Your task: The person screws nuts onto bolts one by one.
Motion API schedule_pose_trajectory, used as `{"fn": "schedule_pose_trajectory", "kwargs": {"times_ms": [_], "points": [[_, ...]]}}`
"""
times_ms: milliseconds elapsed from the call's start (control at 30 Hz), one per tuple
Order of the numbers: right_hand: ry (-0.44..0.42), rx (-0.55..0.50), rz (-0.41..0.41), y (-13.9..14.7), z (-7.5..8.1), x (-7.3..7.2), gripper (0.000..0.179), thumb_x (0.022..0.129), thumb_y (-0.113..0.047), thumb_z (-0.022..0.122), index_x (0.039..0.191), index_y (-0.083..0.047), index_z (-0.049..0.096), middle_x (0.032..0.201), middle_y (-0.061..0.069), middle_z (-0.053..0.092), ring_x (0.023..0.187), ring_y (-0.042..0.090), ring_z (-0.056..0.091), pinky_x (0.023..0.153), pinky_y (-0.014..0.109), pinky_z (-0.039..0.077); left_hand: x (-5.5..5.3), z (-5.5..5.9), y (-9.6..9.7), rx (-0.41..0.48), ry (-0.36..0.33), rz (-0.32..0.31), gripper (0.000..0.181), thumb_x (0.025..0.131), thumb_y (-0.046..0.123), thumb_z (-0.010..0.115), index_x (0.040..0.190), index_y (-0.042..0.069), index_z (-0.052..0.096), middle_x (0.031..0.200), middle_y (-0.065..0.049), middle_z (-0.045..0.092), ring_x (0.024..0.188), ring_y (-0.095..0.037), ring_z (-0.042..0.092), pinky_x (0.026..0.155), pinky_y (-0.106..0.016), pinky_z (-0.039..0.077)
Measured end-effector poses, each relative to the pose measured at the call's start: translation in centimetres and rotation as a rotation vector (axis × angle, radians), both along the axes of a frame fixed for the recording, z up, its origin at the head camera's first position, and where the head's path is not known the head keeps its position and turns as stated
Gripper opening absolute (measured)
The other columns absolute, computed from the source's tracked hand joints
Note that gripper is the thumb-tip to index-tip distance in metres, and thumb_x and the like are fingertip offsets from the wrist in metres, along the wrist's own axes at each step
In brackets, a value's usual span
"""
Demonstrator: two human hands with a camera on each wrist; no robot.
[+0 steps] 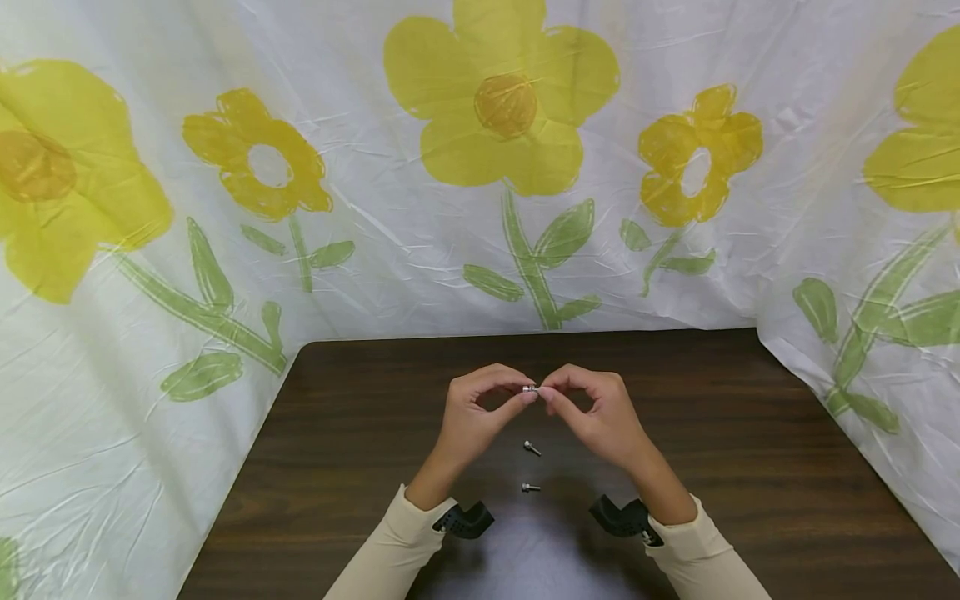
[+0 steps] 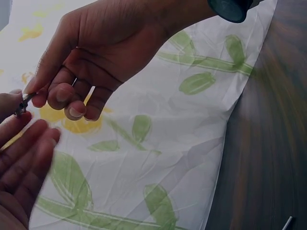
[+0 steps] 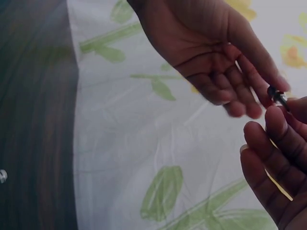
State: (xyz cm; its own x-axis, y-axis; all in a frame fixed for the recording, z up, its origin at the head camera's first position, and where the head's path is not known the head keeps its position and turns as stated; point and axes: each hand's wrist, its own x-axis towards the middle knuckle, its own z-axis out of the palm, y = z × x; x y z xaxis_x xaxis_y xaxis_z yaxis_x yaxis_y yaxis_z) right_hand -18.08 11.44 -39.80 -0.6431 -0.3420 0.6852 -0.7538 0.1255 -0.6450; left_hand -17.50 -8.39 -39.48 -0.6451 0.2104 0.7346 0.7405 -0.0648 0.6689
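Note:
A small metal bolt (image 1: pixel 529 388) is held between both hands above the table. My left hand (image 1: pixel 476 412) pinches its thicker head end between thumb and forefinger. At the thin shank end my right hand (image 1: pixel 603 412) pinches with thumb and forefinger. In the right wrist view the bolt (image 3: pixel 278 97) shows its dark head and slim shank, partly hidden by fingertips. Fingertips cover much of the bolt (image 2: pixel 23 103) in the left wrist view too. Two similar bolts lie on the table below the hands, a tilted one (image 1: pixel 532 447) and a sideways one (image 1: pixel 530 487).
The dark wood table (image 1: pixel 337 467) lies beneath both arms. A white curtain (image 1: pixel 420 275) with yellow flowers hangs along the back and both sides. Black wrist cameras (image 1: pixel 465 521) are strapped over cream sleeves.

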Motion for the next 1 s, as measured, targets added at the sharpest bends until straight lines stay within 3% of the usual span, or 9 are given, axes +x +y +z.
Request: {"fn": "schedule_pose_trajectory", "kwargs": {"times_ms": [100,233,333,400,467,600,867,1000], "points": [[0.004,-0.006,0.006,-0.1,0.0,0.0,0.025,0.089,0.011,0.070,0.092,-0.014,0.072,0.074,-0.003,0.068,0.065,0.017,0.065,0.066,0.025,0.055,-0.4,-0.8,0.0,-0.026,-0.057,-0.017,0.004,0.089,-0.011,0.070,0.090,-0.007,0.071,0.085,-0.020,0.071,0.077,-0.023,0.069,0.068,-0.037,0.061],[-0.001,-0.009,-0.007,0.0,0.0,0.1,0.024,0.089,0.010,0.070,0.091,-0.014,0.072,0.073,-0.002,0.068,0.064,0.017,0.065,0.065,0.024,0.055,-1.3,-2.2,-0.1,-0.008,-0.094,-0.036,0.010,0.096,-0.009,0.062,0.093,-0.006,0.071,0.083,-0.021,0.070,0.072,-0.033,0.069,0.065,-0.041,0.061],[-0.005,-0.004,-0.025,0.0,0.0,0.0,0.023,0.090,0.007,0.071,0.092,-0.016,0.071,0.074,-0.005,0.067,0.065,0.015,0.065,0.064,0.024,0.055,-1.0,-1.7,-0.1,0.009,-0.067,-0.004,0.011,0.091,-0.011,0.068,0.100,-0.006,0.071,0.087,-0.020,0.072,0.074,-0.026,0.071,0.065,-0.039,0.061],[-0.008,0.001,-0.032,0.1,0.0,0.0,0.021,0.091,0.005,0.071,0.092,-0.015,0.071,0.074,-0.007,0.067,0.066,0.013,0.065,0.063,0.024,0.054,-1.1,-1.7,-0.2,0.007,-0.031,0.006,0.023,0.084,-0.014,0.074,0.105,-0.006,0.070,0.091,-0.020,0.072,0.079,-0.023,0.072,0.066,-0.039,0.061],[-0.006,0.003,-0.034,0.2,0.0,0.0,0.019,0.091,0.004,0.071,0.092,-0.014,0.071,0.075,-0.008,0.067,0.067,0.011,0.064,0.063,0.025,0.054,-1.2,-1.6,-0.3,0.004,0.009,-0.004,0.032,0.077,-0.019,0.078,0.106,-0.006,0.070,0.095,-0.020,0.072,0.083,-0.022,0.072,0.067,-0.042,0.061],[-0.001,0.004,-0.033,0.1,0.0,0.0,0.019,0.091,0.007,0.071,0.092,-0.013,0.072,0.074,-0.007,0.067,0.067,0.011,0.064,0.063,0.024,0.054,-1.9,-2.5,-0.3,0.015,0.070,-0.057,0.032,0.077,-0.018,0.079,0.105,-0.003,0.073,0.099,-0.017,0.072,0.088,-0.024,0.071,0.070,-0.043,0.062],[0.001,0.011,-0.045,-0.3,0.4,0.2,0.024,0.085,0.018,0.069,0.088,-0.006,0.070,0.070,0.003,0.066,0.063,0.018,0.063,0.064,0.026,0.055,-1.5,-1.9,-0.2,0.023,0.037,-0.039,0.027,0.076,-0.022,0.077,0.097,-0.006,0.073,0.092,-0.018,0.071,0.087,-0.016,0.069,0.069,-0.041,0.061],[0.010,0.009,-0.041,-0.4,0.4,0.3,0.023,0.084,0.020,0.068,0.087,-0.003,0.069,0.069,0.006,0.066,0.062,0.021,0.063,0.064,0.023,0.054,-0.7,-0.9,-0.1,-0.001,-0.020,-0.033,0.012,0.084,-0.016,0.073,0.092,-0.008,0.071,0.088,-0.020,0.070,0.082,-0.019,0.068,0.070,-0.037,0.061]]}}
